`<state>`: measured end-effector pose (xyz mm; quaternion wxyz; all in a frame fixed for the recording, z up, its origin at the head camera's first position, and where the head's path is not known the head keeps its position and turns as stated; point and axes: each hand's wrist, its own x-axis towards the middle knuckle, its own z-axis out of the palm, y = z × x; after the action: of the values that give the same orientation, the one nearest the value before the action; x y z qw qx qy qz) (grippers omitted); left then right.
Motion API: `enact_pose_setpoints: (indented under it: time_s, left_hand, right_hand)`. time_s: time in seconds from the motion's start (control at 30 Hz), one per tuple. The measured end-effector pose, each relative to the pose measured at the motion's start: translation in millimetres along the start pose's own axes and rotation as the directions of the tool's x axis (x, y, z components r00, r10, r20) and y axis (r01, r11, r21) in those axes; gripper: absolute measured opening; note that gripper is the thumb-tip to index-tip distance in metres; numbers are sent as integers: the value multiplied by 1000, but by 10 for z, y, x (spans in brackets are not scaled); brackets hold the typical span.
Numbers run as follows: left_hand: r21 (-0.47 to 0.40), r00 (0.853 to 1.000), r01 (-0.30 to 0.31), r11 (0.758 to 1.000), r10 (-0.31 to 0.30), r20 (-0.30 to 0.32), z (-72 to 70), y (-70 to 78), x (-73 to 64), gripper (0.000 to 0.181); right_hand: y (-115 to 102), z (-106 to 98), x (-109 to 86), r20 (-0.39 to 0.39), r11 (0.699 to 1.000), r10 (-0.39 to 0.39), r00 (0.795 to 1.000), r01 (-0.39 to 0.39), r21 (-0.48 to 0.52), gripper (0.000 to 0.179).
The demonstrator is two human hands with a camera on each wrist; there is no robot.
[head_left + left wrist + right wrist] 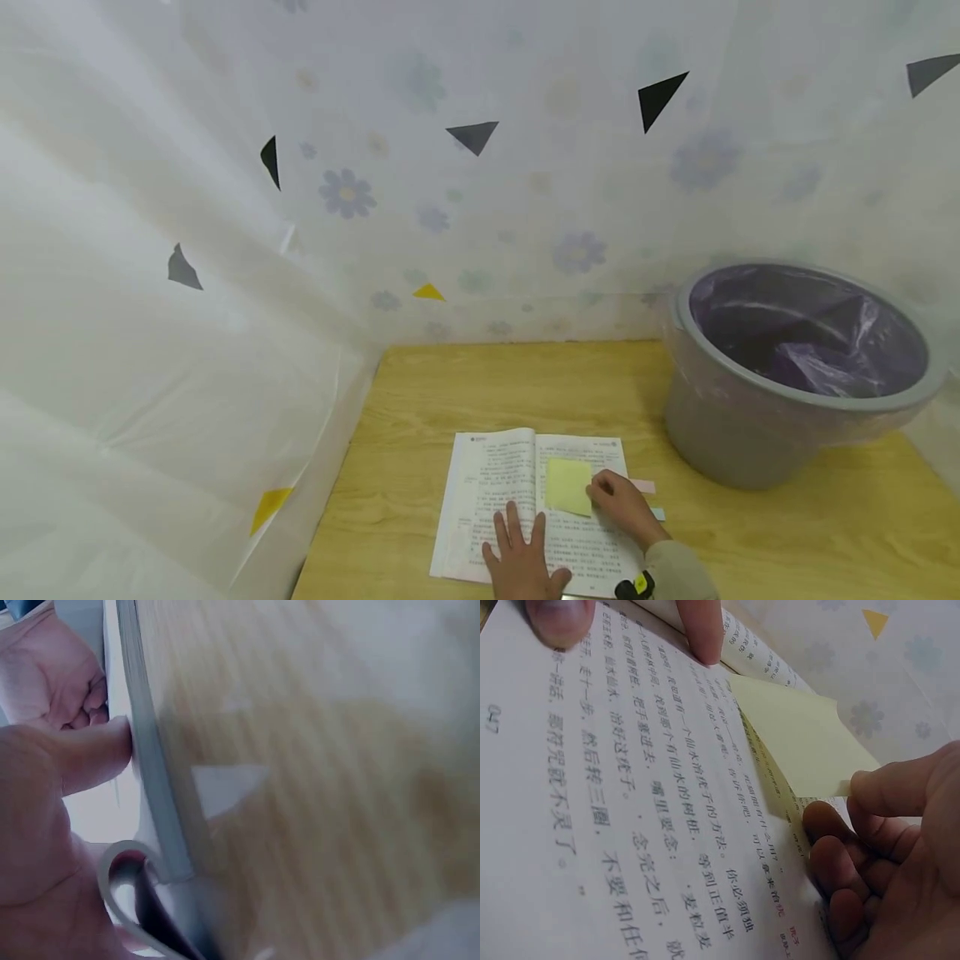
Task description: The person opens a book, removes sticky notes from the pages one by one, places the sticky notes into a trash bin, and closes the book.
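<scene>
An open book (491, 467) with printed pages lies on the wooden table. On its right page is a yellow sticky note (567, 486), its right edge pinched between thumb and index finger of my right hand (621, 500). The right wrist view shows the note (802, 735) lifted at the side by the right hand (907, 847), its far side still against the page. My left hand (519, 557) rests on the lower middle of the book, fingers spread. In the left wrist view, the left thumb (94, 754) touches the book's edge.
Pink (643, 485) and blue-green (657, 513) tabs stick out from the book's right side. A grey bucket (738, 446) with a purple plastic liner stands at the right. Whitish sheeting (480, 225) with flowers and triangles surrounds the wooden table (510, 383) behind and at left.
</scene>
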<state>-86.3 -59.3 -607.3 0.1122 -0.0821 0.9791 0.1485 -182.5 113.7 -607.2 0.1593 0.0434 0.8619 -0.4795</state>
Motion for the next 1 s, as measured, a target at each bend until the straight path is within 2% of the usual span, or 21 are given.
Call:
enact_pose_setpoints:
  time_s: [0.27,0.4,0.53,0.63,0.7,0.73,0.77,0.8,0.83,0.87,0.9,0.93,0.97,1.0]
  left_hand:
    - [86,1000,-30,996,29,6,-3,-23,-3,101]
    - [73,1000,-23,997,22,9,-14,-20,-22,102]
    - [57,1000,-28,998,28,-14,-12,-18,-28,101]
    - [45,999,-32,998,33,-23,-18,-20,-25,100]
    - [38,999,-35,999,36,-21,-23,-19,-20,101]
    - [37,999,-36,999,37,-17,-27,-18,-22,101]
    - [37,999,-38,999,38,-15,-28,-17,-26,101]
    - [37,999,-39,999,40,-15,-27,-16,-29,101]
    - [36,999,-40,999,40,-15,-27,-13,-28,100]
    - [35,999,-39,999,40,-14,-25,-9,-25,100]
    - [35,999,-40,999,40,-14,-21,-6,-23,100]
    - [35,999,-40,999,41,-15,-19,-2,-23,100]
    - [33,999,-40,999,41,-16,-16,0,-23,100]
    - [29,999,-40,999,41,-16,-10,2,-21,100]
  right_hand:
    - [39,19,-11,-21,1000,-18,1000,18,20,14]
    - [76,34,-8,-38,999,1,999,1,37,16]
    - [56,10,-47,-76,992,20,997,-10,122,18]
    - [-44,-53,-149,-113,984,24,993,-4,178,19]
    - [-174,-124,-266,-167,986,-16,986,43,159,18]
    - [-256,-168,-340,-207,988,-55,977,83,133,16]
    - [-345,-218,-419,-259,984,-113,959,144,104,12]
    - [-443,-277,-509,-317,975,-183,931,213,61,8]
    - [-541,-344,-588,-379,954,-271,885,300,20,3]
    - [-628,-417,-661,-446,910,-386,808,411,-43,3]
    - [-712,-504,-729,-508,849,-495,705,517,-110,6]
    - [-794,-600,-794,-559,774,-586,586,608,-174,5]
    - [-876,-703,-851,-608,693,-652,453,681,-236,6]
    - [-959,-816,-895,-655,616,-687,315,730,-295,10]
